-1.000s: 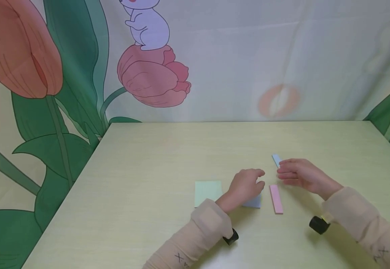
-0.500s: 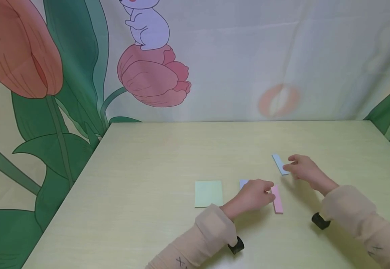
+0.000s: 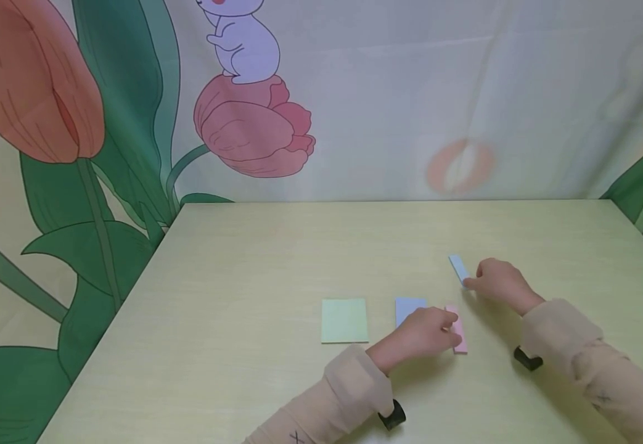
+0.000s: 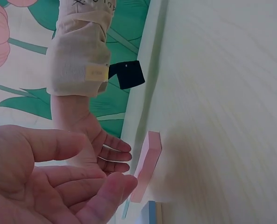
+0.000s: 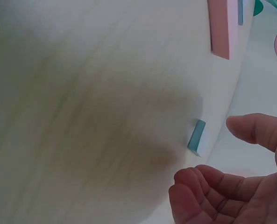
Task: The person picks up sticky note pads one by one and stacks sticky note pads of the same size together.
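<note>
In the head view, my left hand hovers over a narrow pink sticky note pad, its thumb and fingers parted on either side. The left wrist view shows the pink pad just past those fingertips, not pinched. My right hand is at the near end of a narrow light blue sticky note pad. In the right wrist view the light blue pad lies beyond the gap between thumb and curved fingers. A blue-purple sticky note pad is partly hidden under my left hand.
A square pale green sticky note pad lies left of the other pads on the light wooden table. A printed cloth hangs behind the table's back edge. Black wrist cameras are strapped below both sleeves.
My left hand has moved right and nearer, from the blue-purple pad to the pink one. My right hand has shifted slightly, uncovering more of the light blue pad. The pads lie where they were.
</note>
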`<state>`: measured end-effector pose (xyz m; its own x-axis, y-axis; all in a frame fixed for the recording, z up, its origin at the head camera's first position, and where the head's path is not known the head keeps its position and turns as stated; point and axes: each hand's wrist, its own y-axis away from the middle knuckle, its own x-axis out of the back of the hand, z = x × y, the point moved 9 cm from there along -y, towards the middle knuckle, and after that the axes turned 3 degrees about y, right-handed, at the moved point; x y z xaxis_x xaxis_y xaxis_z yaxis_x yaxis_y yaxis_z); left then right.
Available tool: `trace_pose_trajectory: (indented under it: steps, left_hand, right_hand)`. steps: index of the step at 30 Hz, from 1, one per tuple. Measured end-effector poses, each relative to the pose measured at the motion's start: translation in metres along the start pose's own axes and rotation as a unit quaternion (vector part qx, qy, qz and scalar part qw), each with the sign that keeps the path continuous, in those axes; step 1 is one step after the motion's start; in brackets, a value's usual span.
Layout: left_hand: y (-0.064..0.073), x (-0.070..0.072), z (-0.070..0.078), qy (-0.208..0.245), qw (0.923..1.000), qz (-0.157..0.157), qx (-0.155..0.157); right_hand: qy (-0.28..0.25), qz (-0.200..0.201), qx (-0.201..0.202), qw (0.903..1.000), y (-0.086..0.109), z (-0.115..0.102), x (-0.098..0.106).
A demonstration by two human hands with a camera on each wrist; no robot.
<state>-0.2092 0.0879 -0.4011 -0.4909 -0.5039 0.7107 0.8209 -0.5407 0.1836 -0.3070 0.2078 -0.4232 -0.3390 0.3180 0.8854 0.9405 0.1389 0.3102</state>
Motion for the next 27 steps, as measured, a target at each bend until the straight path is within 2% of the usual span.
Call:
trace_pose_trajectory:
  steps: [6, 17, 27]
  left_hand:
    - [0.000, -0.004, -0.003, 0.023, 0.9996, -0.009, 0.016]
    - [0.001, -0.009, -0.013, 0.064, 0.9957, -0.004, 0.067]
    - [0.004, -0.011, -0.015, 0.067, 0.9949, 0.009, 0.074]
  right_hand:
    - [0.006, 0.000, -0.002, 1.0000, -0.002, 0.001, -0.002]
    - [0.048, -0.011, -0.002, 0.9988, -0.008, -0.001, -0.003]
    - [0.063, -0.025, -0.005, 0.9977, -0.011, 0.000, -0.005]
